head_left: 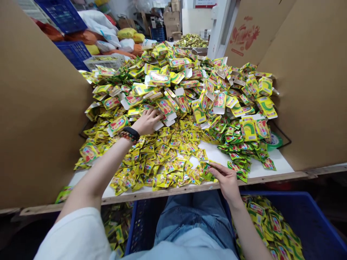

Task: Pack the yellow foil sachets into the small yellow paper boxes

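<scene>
Yellow carton (pixel 166 107) under left hand (pixel 148 121), small packet (pixel 207 176) in right hand (pixel 226 180).
Touching carton with left fingers half-curled, slightly spread; can't tell if gripped. Pinching packet by its edge, right thumb and fingertips nearly closed, probably to keep most of it clear. Yellow sachets (pixel 141 166) between both hands, green sachets (pixel 238 155) just beside right fingers, likely kept apart for quick reach.

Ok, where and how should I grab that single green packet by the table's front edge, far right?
Probably pinch the green packet by its right edge, coming in from the front right: it lies nearly flat, bare white tabletop borders that side, and the green pile sits behind it.
</scene>
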`<state>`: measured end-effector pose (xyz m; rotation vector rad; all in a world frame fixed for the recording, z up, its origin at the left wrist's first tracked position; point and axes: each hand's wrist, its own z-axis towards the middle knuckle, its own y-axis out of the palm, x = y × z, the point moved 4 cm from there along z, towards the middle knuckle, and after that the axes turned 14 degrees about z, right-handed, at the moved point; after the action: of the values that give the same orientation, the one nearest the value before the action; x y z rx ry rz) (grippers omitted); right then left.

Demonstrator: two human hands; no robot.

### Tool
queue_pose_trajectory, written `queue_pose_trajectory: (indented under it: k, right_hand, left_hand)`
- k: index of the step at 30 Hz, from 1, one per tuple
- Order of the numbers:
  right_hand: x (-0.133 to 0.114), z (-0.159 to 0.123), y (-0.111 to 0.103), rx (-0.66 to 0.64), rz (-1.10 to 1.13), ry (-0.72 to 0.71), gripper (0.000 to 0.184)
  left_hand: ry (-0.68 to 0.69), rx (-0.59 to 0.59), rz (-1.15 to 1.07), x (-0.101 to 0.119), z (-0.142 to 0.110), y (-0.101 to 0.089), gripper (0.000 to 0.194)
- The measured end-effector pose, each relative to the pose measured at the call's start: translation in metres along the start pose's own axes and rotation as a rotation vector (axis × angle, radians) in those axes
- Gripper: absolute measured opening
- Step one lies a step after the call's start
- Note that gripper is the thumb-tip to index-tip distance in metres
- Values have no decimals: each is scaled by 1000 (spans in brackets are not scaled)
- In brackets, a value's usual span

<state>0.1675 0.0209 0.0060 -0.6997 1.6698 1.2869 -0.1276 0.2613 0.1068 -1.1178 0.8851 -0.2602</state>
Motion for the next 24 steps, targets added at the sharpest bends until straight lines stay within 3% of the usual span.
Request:
queue_pose_trajectory:
  k: [2, 5, 8, 12, 16, 20, 24]
  right_hand:
    - [0, -1, 1, -4, -5, 1, 24]
    - [-1, -1, 1, -14, -18, -3, 23]
    - [-2, 0, 6, -26, -24, -28, 23]
    - [-11, 4, 25, -5, -2, -128, 20]
    - [-33, 10, 45, 2, -63, -325, 16]
    - [-55, 16, 54, -241, -401, -445, 16]
    - [-59, 15, 53, -465, -743, -433, 22]
  left_hand:
    - [-36, -9, -9, -7, -4, 4, 70]
    - [-79, -8, -42, -9, -10, 3, 58]
    - [-146, 65, -65, 9, -13, -13, 50]
    - [-190, 148, -239, 77, -18, -40, 52]
    - [-71, 273, -506, 163, -32, -61, 57]
    - [-235, 347, -602, 208, -47, -62, 59]
    - [-355, 289, -696, 239, -53, -55, 59]
